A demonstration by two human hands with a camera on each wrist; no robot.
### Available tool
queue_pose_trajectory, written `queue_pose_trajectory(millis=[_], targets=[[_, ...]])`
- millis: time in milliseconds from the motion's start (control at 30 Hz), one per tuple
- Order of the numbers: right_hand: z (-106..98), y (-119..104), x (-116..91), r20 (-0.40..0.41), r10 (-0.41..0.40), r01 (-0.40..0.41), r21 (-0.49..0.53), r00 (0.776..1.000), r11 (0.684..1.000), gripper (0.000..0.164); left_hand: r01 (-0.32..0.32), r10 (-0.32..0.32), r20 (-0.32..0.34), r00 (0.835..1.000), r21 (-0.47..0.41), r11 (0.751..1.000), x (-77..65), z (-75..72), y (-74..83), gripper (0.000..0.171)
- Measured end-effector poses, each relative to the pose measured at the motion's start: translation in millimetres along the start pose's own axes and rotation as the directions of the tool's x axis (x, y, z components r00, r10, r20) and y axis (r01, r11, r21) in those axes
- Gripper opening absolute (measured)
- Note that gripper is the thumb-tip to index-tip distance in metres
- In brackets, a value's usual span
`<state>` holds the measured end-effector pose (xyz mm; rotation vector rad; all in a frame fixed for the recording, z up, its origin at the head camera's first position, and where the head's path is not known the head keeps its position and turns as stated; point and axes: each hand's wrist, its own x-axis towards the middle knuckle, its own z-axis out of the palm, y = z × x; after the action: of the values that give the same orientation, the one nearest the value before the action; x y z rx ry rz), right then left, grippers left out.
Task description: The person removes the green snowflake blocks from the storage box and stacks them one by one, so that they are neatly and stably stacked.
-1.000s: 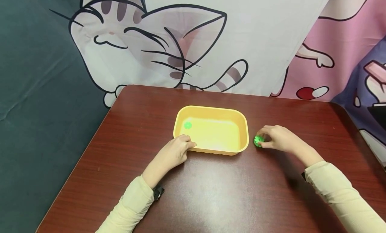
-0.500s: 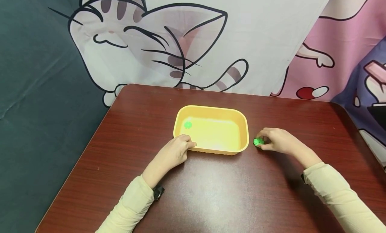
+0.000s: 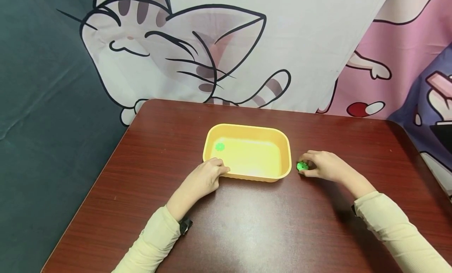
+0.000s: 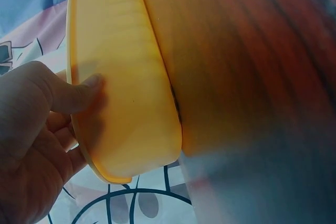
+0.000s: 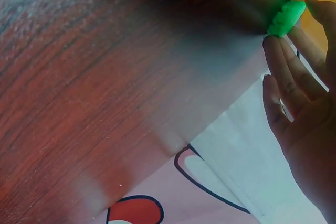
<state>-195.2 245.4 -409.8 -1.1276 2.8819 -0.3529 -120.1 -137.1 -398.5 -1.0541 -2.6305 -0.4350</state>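
Observation:
A yellow plastic tub [image 3: 256, 176] stands on the table. My left hand [image 3: 203, 179] grips its near left rim, and in the left wrist view the thumb lies against the tub's outer wall. Inside, towards the left end, lies a flat green disc [image 3: 220, 147] with a notched edge. Just right of the tub, my right hand [image 3: 326, 165] holds a second green notched disc [image 3: 302, 166] between thumb and fingers. That disc [image 5: 286, 18] appears edge-on at the fingertips in the right wrist view; whether it touches the table cannot be made out.
The dark red-brown wooden table [image 3: 240, 226] has a far edge close behind the tub. Beyond it hangs a cloth [image 3: 303, 37] printed with cartoon cats. A dark object [image 3: 443, 135] shows at the far right edge of the view.
The right hand has shifted slightly down and left with its disc, which has tilted a little. The left hand and the tub have stayed in place.

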Motion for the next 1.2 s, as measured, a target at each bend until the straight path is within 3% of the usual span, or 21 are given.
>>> queue_pose_trajectory(millis=[700,900,1200], targets=[[-3.8,0.3,3.5,0.021,-0.003,0.003,-0.019,1.0,1.0,0.031,0.004,-0.004,-0.005,1.0,-0.003,1.0,-0.5,1.5,-1.5,0.029],[-23.6,-6.3,15.2,-0.019,-0.016,0.015,-0.025,1.0,1.0,0.036,0.004,-0.004,-0.016,1.0,0.003,1.0,-1.5,-0.3,-2.2,0.028],[-61.9,-30.6,53.4,0.016,-0.022,0.021,0.097,1.0,0.995,0.036,0.0,0.0,-0.01,1.0,-0.003,1.0,-1.1,1.3,-0.7,0.028]])
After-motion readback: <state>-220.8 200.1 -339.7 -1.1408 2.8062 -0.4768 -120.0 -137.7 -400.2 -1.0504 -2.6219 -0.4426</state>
